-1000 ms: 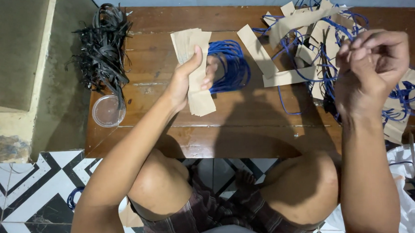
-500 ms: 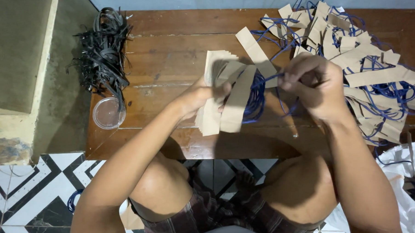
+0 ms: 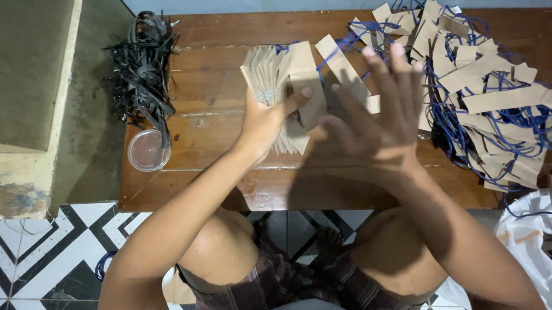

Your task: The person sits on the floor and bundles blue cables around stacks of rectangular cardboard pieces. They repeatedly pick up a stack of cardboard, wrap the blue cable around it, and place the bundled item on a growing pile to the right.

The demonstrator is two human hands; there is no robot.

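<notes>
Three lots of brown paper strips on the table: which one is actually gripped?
The fanned stack of brown strips, clamped in the left hand. The pile tangled with blue cord lies loose at the right; the right hand is spread open, holding nothing.

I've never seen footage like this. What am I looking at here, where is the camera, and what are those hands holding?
No machine here: a seated person wears a camera on the head, so the head view looks down over their knees at a wooden table. The left hand grips a fanned stack of brown paper strips. The right hand is open with fingers spread, blurred, holding nothing that I can see. On the right lies a heap of paper strips with blue cords. On the left sit a bundle of black straps and a clear plastic lid.
</notes>
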